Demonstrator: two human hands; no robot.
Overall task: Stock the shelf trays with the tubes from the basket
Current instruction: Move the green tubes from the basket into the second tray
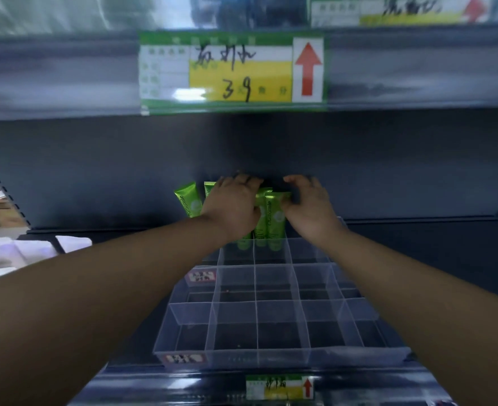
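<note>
Several green tubes (274, 221) stand upright in the back row of a clear plastic divider tray (282, 356) on the dark shelf. One more green tube (189, 200) leans at the back left. My left hand (233, 209) reaches over the tubes, fingers curled over their tops. My right hand (309, 206) is at their right side, its thumb and fingers pinching the rightmost tube's top. The basket is out of view.
The tray's front and middle compartments hold nothing. A second clear tray (200, 276) lies behind on the left. A price label (233, 71) hangs on the shelf edge above, another label (280, 388) on the front rail. White packs (22, 253) sit at the left.
</note>
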